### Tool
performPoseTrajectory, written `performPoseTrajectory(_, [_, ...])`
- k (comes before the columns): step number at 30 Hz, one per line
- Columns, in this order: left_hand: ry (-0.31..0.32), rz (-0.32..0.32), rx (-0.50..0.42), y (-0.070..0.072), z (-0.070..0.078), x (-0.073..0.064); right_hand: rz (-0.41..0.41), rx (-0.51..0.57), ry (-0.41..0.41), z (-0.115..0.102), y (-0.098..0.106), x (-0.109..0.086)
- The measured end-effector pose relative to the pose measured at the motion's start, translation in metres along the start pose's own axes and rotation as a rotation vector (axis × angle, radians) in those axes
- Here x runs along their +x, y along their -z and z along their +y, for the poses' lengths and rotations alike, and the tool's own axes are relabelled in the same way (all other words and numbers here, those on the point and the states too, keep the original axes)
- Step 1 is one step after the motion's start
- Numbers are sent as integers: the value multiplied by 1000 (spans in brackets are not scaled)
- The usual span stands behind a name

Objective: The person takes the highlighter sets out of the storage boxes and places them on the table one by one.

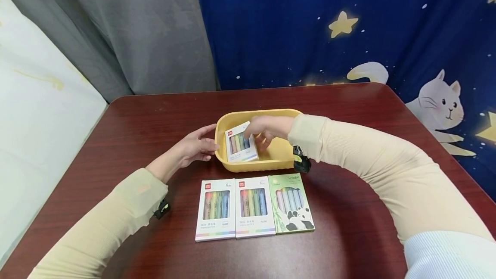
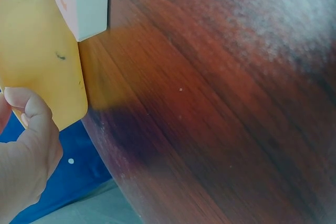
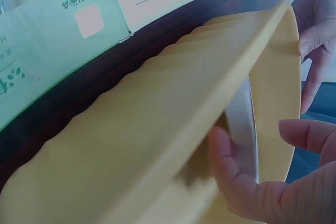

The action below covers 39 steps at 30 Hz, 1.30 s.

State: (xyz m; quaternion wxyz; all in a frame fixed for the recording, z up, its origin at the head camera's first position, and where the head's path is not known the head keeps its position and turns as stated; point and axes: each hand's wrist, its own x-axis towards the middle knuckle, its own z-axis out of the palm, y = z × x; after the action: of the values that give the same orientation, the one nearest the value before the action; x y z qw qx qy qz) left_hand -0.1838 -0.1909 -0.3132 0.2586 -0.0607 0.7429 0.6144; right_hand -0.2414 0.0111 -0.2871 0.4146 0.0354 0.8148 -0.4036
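Observation:
A yellow plastic basket stands on the table. In its left part a white windowed box of colored highlighters leans at a tilt. My right hand reaches into the basket at that box. In the right wrist view its thumb and fingers stand spread about the box's edge, with a gap beside the thumb. My left hand touches the basket's left end from outside, fingers loosely extended. In the left wrist view, that hand shows by the rim, partly cut off.
In front of the basket lie two white highlighter boxes and a green panda-printed pen box, side by side. The dark red wooden table surrounds them. Grey and blue curtains hang behind its far edge.

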Motion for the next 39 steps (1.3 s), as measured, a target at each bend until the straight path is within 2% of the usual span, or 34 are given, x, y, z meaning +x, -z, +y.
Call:
performPoseTrajectory(7, [4,6,-13,0,0,0,-2,60,51,2,-3,4])
performPoseTrajectory(17, [5,3,-9,0,-1,-1,-23,108,49,3,-3,5])
performPoseTrajectory(26, [-1,-4,-20,2,-2,0,-53,145,91,8,1,5])
performPoseTrajectory(39, [10,-2,-2,1,0,1,-74,262,198,19,28,-19])
